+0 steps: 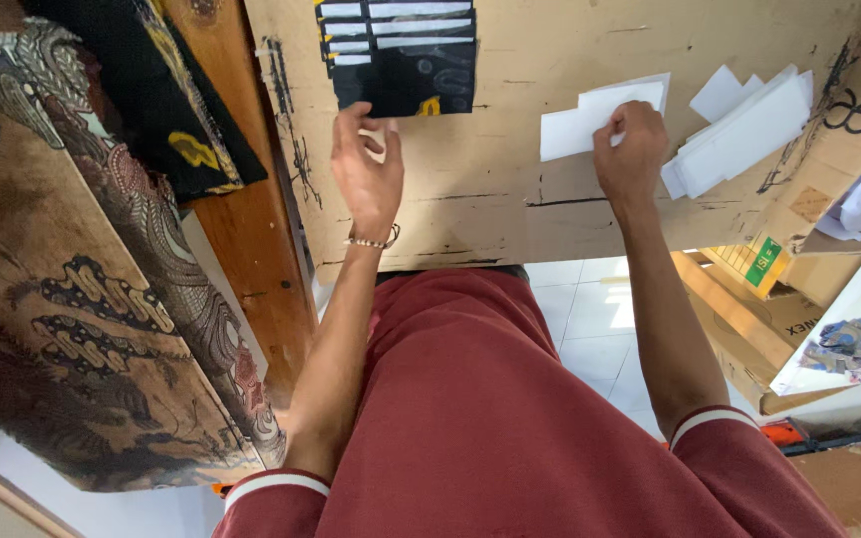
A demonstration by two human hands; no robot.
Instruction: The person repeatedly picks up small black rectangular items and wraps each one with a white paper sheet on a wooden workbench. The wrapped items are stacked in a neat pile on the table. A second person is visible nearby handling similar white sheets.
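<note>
Hands at paper slips on a cardboard-topped bench

The right hand (630, 149) presses its fingertips on a white sheet (590, 120) at 1 o'clock, touching rather than gripping; the left hand (369, 164) pinches a small white slip (379, 139) just below the black fabric piece (406, 55) at 12 o'clock. The paper looks light, thin and floppy, likely to crease, so an edge pinch suits it. A white stack (744, 134) lies at 2 o'clock on the bench (490, 209).
</note>
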